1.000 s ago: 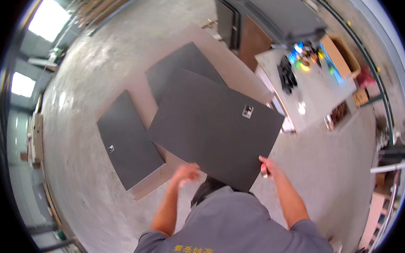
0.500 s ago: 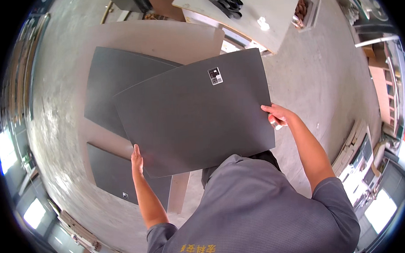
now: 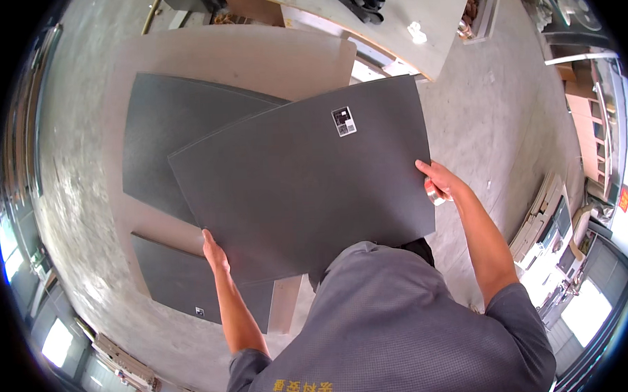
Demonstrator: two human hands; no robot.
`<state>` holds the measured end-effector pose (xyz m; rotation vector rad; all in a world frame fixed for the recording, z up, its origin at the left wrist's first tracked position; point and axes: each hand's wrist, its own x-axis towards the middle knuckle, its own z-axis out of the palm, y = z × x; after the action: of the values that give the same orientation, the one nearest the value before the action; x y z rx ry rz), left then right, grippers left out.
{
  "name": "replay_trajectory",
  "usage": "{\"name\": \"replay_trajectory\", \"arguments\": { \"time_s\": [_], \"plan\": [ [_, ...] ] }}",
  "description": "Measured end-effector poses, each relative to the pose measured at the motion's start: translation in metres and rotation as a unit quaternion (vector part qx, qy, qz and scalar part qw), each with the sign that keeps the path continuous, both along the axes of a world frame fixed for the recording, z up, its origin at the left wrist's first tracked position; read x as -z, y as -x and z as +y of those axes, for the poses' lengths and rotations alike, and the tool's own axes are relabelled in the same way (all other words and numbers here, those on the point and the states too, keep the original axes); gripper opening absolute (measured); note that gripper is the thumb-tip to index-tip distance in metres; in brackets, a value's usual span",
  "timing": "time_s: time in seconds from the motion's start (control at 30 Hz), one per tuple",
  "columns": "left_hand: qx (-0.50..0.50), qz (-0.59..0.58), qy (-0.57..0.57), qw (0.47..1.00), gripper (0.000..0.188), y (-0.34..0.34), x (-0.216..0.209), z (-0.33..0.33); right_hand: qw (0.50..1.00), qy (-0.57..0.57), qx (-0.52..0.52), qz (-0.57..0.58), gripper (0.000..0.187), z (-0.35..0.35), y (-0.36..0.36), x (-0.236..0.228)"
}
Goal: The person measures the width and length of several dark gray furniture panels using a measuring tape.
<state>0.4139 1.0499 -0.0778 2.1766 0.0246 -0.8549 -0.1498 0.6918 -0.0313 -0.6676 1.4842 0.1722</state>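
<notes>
A large dark grey rectangular panel (image 3: pixel 293 183) spans the space in front of my body, tilted, with a small black-and-white label (image 3: pixel 343 122) near its far right corner. My left hand (image 3: pixel 215 251) grips its left edge, the thumb lying on the top face. At the right edge my right hand (image 3: pixel 441 179) holds it, and a roll of tape (image 3: pixel 433 192) is tucked in that same hand. Fingers beneath the panel are hidden. Partly covered by it, a second dark panel (image 3: pixel 167 139) lies at the far left. Another dark panel (image 3: pixel 178 273) lies nearer, beside my left forearm.
Under the lying panels is a wide beige board or tabletop (image 3: pixel 239 46). A pale table (image 3: pixel 391 27) ahead carries black straps (image 3: pixel 362 2) and a small white object (image 3: pixel 416 32). Stacked boards (image 3: pixel 543 215) are at the right, long pieces along the left wall.
The held panel has shifted slightly to the right in view along with both hands. My grip stays the same. The view has moved a little.
</notes>
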Motion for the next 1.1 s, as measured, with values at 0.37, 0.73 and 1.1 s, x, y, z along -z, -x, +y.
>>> {"name": "replay_trajectory", "arguments": {
  "time_s": [0.37,0.73,1.1],
  "plan": [
    [0.023,-0.059,0.043,0.997,0.087,-0.021,-0.051,-0.019,0.991,0.129,0.042,-0.016,0.066,0.025,-0.003,-0.115],
    [0.122,-0.097,0.143,0.977,0.09,0.072,-0.099,-0.155,0.96,0.226,0.151,-0.072,0.054,0.029,0.147,-0.099],
    [0.185,-0.041,0.261,0.947,0.091,0.248,-0.104,-0.308,0.93,0.28,0.221,-0.084,0.052,-0.032,0.342,-0.122]
  ]
}}
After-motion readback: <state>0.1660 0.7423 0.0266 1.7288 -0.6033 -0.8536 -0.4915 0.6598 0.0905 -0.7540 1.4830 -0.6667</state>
